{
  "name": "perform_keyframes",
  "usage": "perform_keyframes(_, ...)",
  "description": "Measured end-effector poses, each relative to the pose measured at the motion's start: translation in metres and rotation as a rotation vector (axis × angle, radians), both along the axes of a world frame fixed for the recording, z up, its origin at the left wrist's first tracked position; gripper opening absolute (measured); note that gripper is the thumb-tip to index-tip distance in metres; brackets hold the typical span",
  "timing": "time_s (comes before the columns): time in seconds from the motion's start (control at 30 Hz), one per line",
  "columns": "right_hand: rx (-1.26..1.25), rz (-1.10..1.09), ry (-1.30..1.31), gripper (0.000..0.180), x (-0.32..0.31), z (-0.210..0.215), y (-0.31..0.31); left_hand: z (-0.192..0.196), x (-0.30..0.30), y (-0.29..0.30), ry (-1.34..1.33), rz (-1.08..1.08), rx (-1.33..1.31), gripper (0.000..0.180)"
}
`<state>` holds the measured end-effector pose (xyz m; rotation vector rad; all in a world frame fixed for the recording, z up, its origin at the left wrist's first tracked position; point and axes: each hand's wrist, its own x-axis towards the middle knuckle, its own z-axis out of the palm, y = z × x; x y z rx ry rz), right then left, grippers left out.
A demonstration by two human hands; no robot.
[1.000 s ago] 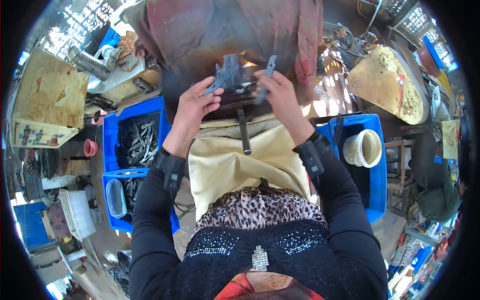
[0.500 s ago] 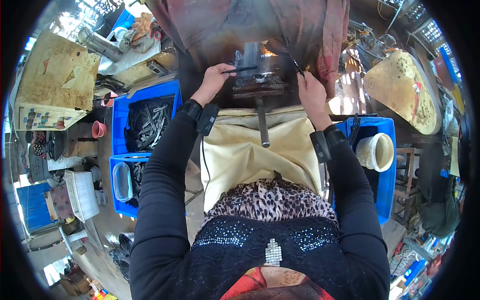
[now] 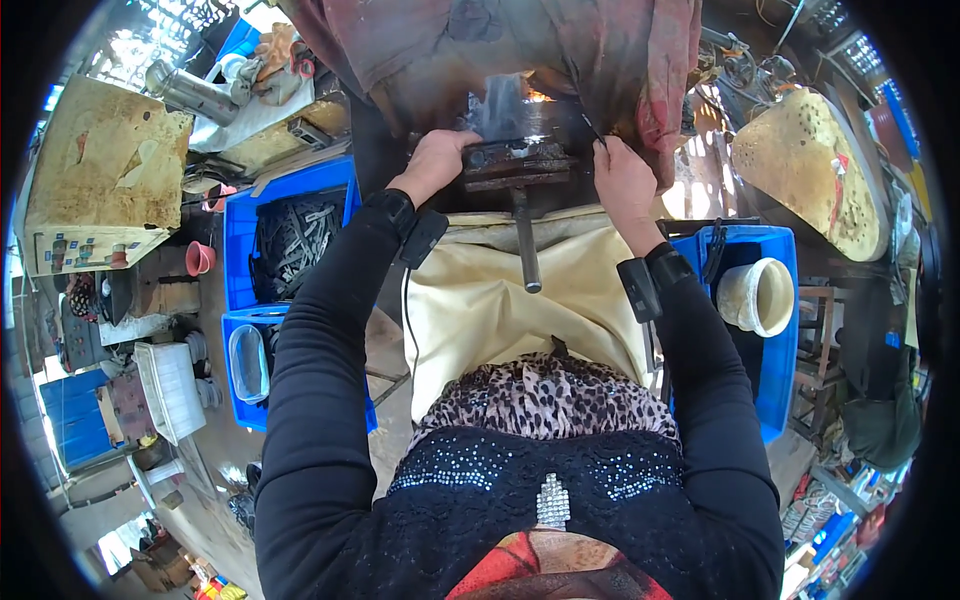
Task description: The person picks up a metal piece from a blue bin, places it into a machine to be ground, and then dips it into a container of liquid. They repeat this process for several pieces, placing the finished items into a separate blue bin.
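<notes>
My right hand [image 3: 625,185] is pinching dark strip [image 3: 592,127] at metal fixture's [image 3: 518,168] 2 o'clock; left hand [image 3: 438,163] sitting at 9, grip: can't tell. Straying toward 12 o'clock glow [image 3: 538,97] could be burning fingers.

The left hand [image 3: 440,162] sits at half past eleven, back upward, fingers bunched toward two o'clock. The right hand [image 3: 625,180] lies near two o'clock, well apart from the left hand, fingers curled in a pinching grip and angled toward eleven. Both wrists are roughly in line with their forearms. The left arm [image 3: 315,400] bends at eight o'clock, the right arm [image 3: 722,420] at four, both black-sleeved.
</notes>
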<state>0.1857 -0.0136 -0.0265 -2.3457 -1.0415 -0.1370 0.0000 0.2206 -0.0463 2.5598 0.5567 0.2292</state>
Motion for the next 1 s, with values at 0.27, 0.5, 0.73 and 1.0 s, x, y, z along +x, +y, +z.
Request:
perform_keyframes(0.27, -0.066, -0.037, -0.025, 0.024, -0.002, 0.003, 0.003, 0.003, 0.001, 0.001, 0.204, -0.224, 0.238, 0.040)
perform_keyframes(0.5, -0.078, -0.043, -0.030, 0.024, -0.001, -0.001, 0.002, 0.033, -0.004, 0.004, 0.208, -0.314, 0.278, 0.040)
perform_keyframes(0.73, -0.111, -0.080, -0.019, 0.023, 0.000, -0.001, 0.002, 0.087, -0.028, -0.086, -0.203, -0.374, 0.389, 0.040)
perform_keyframes(1.0, -0.115, -0.063, -0.009, 0.024, -0.003, 0.002, 0.004, 0.077, -0.055, -0.145, -0.250, -0.661, 0.281, 0.030)
